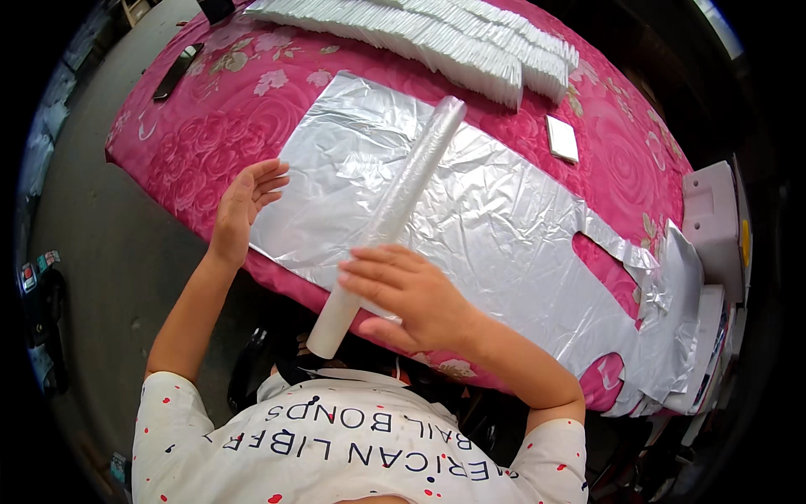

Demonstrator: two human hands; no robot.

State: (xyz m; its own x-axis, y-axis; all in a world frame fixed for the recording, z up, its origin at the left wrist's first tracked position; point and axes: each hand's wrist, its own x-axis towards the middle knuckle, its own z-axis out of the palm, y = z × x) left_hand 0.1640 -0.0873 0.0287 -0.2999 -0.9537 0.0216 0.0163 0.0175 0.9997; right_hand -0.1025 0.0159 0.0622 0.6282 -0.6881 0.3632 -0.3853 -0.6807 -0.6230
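Note:
A flat, shiny whitish plastic sheet [512,218] with curved cut-outs and strap-like strips at its right end lies across the table, shaped like a disposable apron. Slanting over it is a long roll [411,181] of thin translucent plastic, its near end sticking out past the table edge. My right hand [411,294] rests palm down on the lower part of this roll, fingers stretched and not wrapped round it. Raised by the sheet's left edge, my left hand [246,206] is open and holds nothing, its fingers slightly curved.
Rows of folded white plastic bundles [437,46] line the far side of the pink flowered tablecloth [197,151]. A small white rectangular item [562,139] lies at the right, a dark, narrow object [178,71] at the far left. A white box [709,210] stands off the right end.

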